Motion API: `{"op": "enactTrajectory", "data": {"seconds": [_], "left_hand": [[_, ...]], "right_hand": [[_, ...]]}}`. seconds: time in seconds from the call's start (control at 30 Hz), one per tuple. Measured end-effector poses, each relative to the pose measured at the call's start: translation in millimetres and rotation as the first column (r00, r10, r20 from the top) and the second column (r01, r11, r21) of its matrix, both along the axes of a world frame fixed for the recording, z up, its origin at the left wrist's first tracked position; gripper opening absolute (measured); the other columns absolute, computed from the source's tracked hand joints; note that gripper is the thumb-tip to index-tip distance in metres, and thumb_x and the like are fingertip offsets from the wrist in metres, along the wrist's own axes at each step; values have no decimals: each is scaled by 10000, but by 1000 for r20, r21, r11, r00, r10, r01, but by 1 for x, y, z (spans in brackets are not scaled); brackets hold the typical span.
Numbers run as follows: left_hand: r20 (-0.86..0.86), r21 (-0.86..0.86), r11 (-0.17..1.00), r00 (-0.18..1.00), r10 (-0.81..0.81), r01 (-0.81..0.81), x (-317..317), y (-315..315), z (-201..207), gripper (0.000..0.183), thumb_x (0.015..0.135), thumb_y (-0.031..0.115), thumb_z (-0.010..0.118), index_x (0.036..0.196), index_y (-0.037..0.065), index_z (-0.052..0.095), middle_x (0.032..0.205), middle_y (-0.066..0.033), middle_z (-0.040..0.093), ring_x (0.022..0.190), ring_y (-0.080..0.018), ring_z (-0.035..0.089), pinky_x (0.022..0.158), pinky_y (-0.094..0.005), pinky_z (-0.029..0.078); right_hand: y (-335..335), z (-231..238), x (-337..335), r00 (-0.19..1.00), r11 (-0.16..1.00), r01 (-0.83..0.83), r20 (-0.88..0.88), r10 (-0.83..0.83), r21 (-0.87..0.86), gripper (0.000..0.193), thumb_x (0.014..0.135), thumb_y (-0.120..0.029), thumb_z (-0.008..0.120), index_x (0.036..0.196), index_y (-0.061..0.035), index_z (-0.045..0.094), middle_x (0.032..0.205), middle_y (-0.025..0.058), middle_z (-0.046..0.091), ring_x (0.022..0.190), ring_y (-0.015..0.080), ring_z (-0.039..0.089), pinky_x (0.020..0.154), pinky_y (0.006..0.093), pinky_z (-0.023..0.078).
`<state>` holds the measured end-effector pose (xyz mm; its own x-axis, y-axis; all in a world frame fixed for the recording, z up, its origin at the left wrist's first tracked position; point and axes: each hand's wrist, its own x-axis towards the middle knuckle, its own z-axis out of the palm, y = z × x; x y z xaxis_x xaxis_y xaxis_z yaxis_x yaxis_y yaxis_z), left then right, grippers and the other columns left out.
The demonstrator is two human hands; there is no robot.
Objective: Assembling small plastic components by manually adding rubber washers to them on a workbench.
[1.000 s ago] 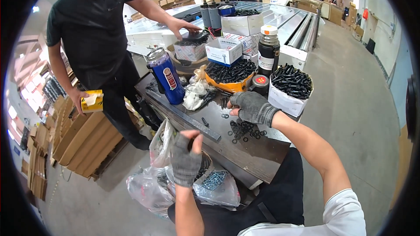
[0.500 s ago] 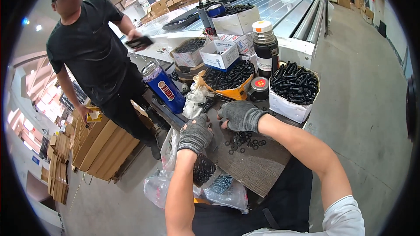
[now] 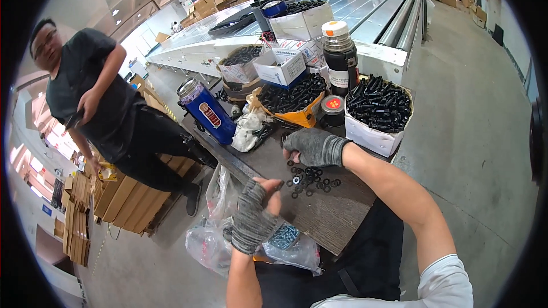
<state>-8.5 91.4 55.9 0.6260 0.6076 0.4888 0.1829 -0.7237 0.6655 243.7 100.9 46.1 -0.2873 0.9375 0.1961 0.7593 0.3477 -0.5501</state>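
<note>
Both my hands wear grey knit fingerless gloves. My right hand (image 3: 315, 148) is curled above the dark wooden board (image 3: 337, 217), its fingertips pinched at a small dark piece too unclear to name. Just below it lies a loose pile of black ring washers (image 3: 313, 179). My left hand (image 3: 252, 217) is off the board's left edge, over plastic bags. Motion smears its fingers, and whether they hold anything is unclear. Beside the hands, a bag of blue-grey screws (image 3: 284, 237) hangs below the board's edge.
Behind the board stand a white box of black bolts (image 3: 379, 105), an orange-rimmed container of black parts (image 3: 294, 94), a black thermos (image 3: 340, 60), a small lidded jar (image 3: 332, 111) and a blue bottle (image 3: 206, 111). A person (image 3: 94, 97) stands left, beside stacked cardboard (image 3: 142, 194).
My left hand has moved left and down from the board to above the bags. My right hand has barely moved. The other person has shifted left and lowered the dark object.
</note>
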Motion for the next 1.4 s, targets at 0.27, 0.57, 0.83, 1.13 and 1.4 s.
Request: {"op": "enactTrajectory", "data": {"seconds": [0.27,0.57,0.83,1.13,1.4], "left_hand": [[40,-17,999,999,-32,32,3,-30,-18,177,855,15,651,1029,-7,666,917,-105,620,848,-221,617,777,-320,489],[76,-10,1000,997,11,-10,10,-39,-28,205,862,11,636,1066,11,652,945,-152,630,856,-307,649,768,-369,518],[73,-39,999,997,33,-30,10,-39,-31,185,873,27,649,1055,2,669,944,-107,632,874,-229,638,802,-319,500],[102,-24,1000,995,21,-19,26,-48,-24,182,868,35,652,1045,13,687,959,-120,640,885,-250,648,807,-333,504],[183,-123,992,983,27,-5,46,-48,-30,159,883,20,653,1038,-9,676,963,-113,653,897,-229,648,813,-322,504]], "right_hand": [[-59,33,32,964,998,29,-263,-42,-54,171,822,-100,658,952,7,689,883,114,704,876,220,673,805,351,525],[-91,-5,20,939,943,331,-110,-325,39,161,846,-104,585,971,-28,653,925,157,685,910,350,656,797,428,516],[-91,-6,18,940,935,339,10,-341,102,160,877,-140,603,990,-39,652,961,158,658,981,358,627,865,434,489],[-92,-10,25,972,965,229,25,-234,130,141,831,-107,614,949,-38,648,960,143,641,942,358,640,824,437,506],[-108,1,22,922,969,225,-299,-246,-102,196,846,-111,716,1019,-38,660,842,66,672,784,193,652,705,319,519]]}}
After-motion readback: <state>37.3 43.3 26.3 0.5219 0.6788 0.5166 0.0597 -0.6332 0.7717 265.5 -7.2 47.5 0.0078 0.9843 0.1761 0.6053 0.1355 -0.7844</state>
